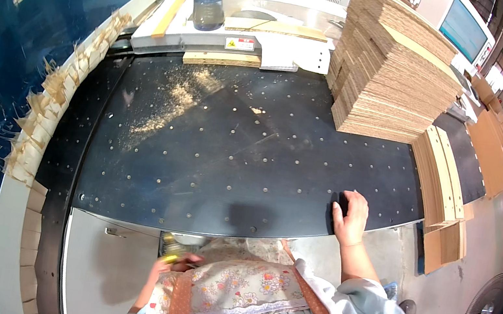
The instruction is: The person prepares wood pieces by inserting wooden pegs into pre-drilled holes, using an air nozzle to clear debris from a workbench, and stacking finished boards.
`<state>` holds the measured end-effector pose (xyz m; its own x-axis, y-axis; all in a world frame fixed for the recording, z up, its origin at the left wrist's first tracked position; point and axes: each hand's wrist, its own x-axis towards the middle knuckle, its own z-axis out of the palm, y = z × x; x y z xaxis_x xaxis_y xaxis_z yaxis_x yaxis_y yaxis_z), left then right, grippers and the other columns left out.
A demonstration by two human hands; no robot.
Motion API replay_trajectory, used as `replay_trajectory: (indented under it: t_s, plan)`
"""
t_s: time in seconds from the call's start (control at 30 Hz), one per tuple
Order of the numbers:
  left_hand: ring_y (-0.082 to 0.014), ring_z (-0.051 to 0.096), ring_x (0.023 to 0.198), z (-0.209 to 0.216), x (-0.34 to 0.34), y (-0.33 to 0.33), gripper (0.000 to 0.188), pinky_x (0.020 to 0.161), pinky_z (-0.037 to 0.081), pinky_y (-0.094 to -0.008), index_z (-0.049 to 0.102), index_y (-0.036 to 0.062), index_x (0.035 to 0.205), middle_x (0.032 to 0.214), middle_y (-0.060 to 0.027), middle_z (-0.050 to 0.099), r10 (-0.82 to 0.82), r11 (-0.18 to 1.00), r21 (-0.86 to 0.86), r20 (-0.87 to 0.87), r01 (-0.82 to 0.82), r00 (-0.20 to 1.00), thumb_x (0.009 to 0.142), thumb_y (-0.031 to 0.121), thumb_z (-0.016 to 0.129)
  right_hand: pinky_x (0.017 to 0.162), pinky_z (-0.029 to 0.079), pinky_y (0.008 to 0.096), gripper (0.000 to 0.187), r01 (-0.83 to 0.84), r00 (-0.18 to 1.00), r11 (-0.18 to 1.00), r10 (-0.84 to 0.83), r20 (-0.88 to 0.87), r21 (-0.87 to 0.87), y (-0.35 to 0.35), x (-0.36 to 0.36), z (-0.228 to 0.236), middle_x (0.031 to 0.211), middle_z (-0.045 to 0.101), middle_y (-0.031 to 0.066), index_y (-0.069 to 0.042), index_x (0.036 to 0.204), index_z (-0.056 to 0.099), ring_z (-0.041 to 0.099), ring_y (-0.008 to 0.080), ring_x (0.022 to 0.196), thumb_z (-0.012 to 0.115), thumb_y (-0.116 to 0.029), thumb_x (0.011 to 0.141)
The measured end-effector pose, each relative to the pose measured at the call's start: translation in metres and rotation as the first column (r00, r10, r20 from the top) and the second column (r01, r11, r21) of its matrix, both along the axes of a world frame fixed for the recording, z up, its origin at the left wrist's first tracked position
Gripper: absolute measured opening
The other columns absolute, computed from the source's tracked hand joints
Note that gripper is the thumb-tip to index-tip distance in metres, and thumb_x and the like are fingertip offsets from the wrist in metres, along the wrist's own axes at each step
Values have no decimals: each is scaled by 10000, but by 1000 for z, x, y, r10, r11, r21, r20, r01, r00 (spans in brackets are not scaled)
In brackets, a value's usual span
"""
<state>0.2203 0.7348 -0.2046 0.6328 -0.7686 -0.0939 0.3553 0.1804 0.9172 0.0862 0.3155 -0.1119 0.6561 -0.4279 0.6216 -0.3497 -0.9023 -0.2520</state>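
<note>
My right hand [352, 218] rests on the black worktable [229, 173] close to its front edge. Its thumb stands apart from the other fingers and I see nothing held in it. Low in front of my body, below the table edge, my left hand [187, 262] is closed around a small yellow object [170, 258]; its kind is not clear. Pale sawdust [174, 105] lies scattered across the table's back left. A tall stack of brown boards [396, 75] stands at the back right, beyond my right hand.
A blue-capped bottle [209, 2] stands on the white machine ledge behind the table. Drilled wood strips [439, 174] line the right edge. At left hangs a frayed pale curtain [53, 99] beside a blue panel. A black fan [485, 309] stands at the lower right.
</note>
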Motion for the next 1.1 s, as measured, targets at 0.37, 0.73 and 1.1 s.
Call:
replay_trajectory:
  t_s: [0.37, 0.73, 1.1]
  plan:
    - [-434, 591, 762, 104, -40, -141, 347, 655, 473, -488, 383, -6, 995, 797, -269, 597, -612, 434, 857, 508, -279, 606, 903, 319, 460, 954, 328, 478, 377, -155, 987, 980, 149, 58, 123, -7, -18, -1, 1110, 532, 129, -54, 1029, 577, 455, 327, 1133, 672, -167, 683]
    - [-422, 586, 827, 142, -55, -102, 345, 717, 462, -490, 415, 10, 1027, 876, -266, 606, -485, 132, 875, 466, -465, 740, 908, 330, 461, 948, 329, 480, 371, -286, 953, 939, 258, 157, 192, -19, -25, -7, 1094, 543, 122, -57, 1018, 582, 466, 324, 1126, 676, -163, 674]
    - [-418, 582, 876, 135, -55, -26, 349, 768, 464, -478, 413, 26, 1088, 926, -257, 606, -265, -116, 823, 514, -556, 816, 906, 319, 460, 947, 349, 449, 391, -319, 944, 924, 291, 155, 209, -20, -24, -6, 1104, 540, 129, -52, 1025, 578, 466, 338, 1118, 681, -141, 658]
